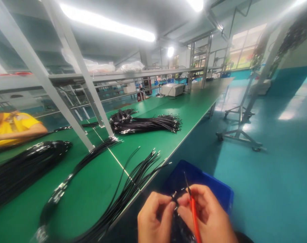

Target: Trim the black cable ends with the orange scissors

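Close together at the bottom of the head view are my two hands. My left hand [156, 216] pinches the end of a thin black cable [174, 195] with a small metal tip. My right hand [206, 212] has a red-handled tool [194, 216] with a thin dark pointed tip, its thumb and forefinger also pressed near the cable ends. Which cable each fingertip touches is hard to make out. Just left of my hands, a fanned bundle of black cables [133, 182] lies over the edge of the green table [87, 189].
Below my hands sits a blue bin [219, 189]. More black cable bundles [153, 124] lie on the table, and a large coil [29, 162] at left. Metal posts [67, 74] hold a shelf. A person in a yellow shirt [19, 125] is at far left. A wheeled rack [239, 131] stands right.
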A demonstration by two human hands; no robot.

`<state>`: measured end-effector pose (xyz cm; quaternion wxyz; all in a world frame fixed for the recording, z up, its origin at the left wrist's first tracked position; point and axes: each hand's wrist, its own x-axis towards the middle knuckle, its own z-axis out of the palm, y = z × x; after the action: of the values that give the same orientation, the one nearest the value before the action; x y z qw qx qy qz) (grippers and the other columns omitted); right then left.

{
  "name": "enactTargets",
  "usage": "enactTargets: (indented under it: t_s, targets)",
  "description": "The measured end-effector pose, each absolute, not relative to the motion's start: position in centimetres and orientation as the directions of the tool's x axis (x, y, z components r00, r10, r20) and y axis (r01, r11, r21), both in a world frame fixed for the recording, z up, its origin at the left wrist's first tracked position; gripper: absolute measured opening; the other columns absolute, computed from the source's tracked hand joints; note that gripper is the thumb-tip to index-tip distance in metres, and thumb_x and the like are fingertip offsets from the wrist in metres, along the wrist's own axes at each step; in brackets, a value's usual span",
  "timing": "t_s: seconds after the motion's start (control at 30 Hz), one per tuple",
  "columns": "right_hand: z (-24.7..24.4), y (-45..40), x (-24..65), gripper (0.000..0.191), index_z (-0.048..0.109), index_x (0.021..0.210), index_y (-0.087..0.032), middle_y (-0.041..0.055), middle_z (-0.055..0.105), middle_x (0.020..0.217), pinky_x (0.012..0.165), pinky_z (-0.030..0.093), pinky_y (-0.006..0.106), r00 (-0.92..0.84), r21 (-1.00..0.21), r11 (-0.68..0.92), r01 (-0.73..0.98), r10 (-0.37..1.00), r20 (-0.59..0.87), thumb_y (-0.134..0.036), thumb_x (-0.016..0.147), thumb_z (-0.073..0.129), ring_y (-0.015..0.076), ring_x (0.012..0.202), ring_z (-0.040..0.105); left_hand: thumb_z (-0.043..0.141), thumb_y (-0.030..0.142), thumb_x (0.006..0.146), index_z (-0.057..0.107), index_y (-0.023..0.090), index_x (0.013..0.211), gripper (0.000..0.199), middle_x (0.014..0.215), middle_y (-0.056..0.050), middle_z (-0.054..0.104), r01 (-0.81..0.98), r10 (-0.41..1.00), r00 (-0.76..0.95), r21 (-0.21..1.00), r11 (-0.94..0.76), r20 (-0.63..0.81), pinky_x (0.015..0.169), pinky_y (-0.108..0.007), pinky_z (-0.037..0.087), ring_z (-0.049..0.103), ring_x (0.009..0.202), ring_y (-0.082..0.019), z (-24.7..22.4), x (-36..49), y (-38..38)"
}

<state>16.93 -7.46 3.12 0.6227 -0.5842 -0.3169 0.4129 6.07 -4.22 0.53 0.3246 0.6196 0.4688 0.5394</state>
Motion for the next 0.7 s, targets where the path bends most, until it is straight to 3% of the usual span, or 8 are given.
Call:
enactTargets:
  t_s: [0.2, 0.37, 0.53, 0.7]
  targets:
    - [3.4, -6.3, 16.3, 0.026, 0.053, 0.082, -0.024, -0.0019, 0.064, 0.068, 0.06, 0.051, 0.026, 0.478, -0.989, 0.051, -0.139, 0.878, -0.022, -0.032, 0.067, 0.073, 0.0172, 0.063, 0.063, 0.062, 0.024, 0.078, 0.068, 0.021, 0.062, 0.017, 0.059, 0.0, 0.064, 0.263, 0.908, 0.028, 0.873, -0.411, 0.419, 0.051, -0.021, 0.045, 0.057, 0.052, -0.015, 1.0, 6.5, -4.9]
    - [2.4, -6.6, 17.0, 0.023, 0.053, 0.082, -0.024, -0.0007, 0.066, 0.071, 0.061, 0.053, 0.027, 0.377, -0.987, 0.077, -0.143, 0.926, 0.017, -0.027, 0.069, 0.071, 0.0185, 0.066, 0.066, 0.061, 0.029, 0.078, 0.067, 0.019, 0.064, 0.018, 0.059, -0.002, 0.065, 0.206, 0.952, 0.077, 0.929, -0.307, 0.297, 0.05, -0.022, 0.043, 0.058, 0.053, -0.016, 0.6, 5.7, -4.6]
    - [3.4, -6.8, 16.4, 0.02, 0.055, 0.083, -0.025, -0.0023, 0.066, 0.069, 0.061, 0.051, 0.026, 0.433, -0.977, 0.077, -0.197, 0.901, -0.016, -0.025, 0.068, 0.068, 0.018, 0.067, 0.066, 0.061, 0.028, 0.079, 0.066, 0.018, 0.065, 0.018, 0.061, -0.003, 0.066, 0.184, 0.957, 0.213, 0.954, -0.237, 0.196, 0.052, -0.022, 0.044, 0.058, 0.054, -0.016, 0.7, 4.9, -4.2]
    - [3.5, -6.8, 15.8, 0.02, 0.054, 0.084, -0.025, -0.0005, 0.067, 0.07, 0.06, 0.051, 0.027, 0.487, -0.992, 0.081, -0.094, 0.873, 0.025, -0.027, 0.068, 0.067, 0.0179, 0.063, 0.065, 0.06, 0.025, 0.077, 0.066, 0.019, 0.062, 0.017, 0.057, 0.0, 0.062, 0.267, 0.947, 0.063, 0.909, -0.321, 0.316, 0.05, -0.021, 0.041, 0.055, 0.051, -0.014, 1.0, 5.8, -4.8]
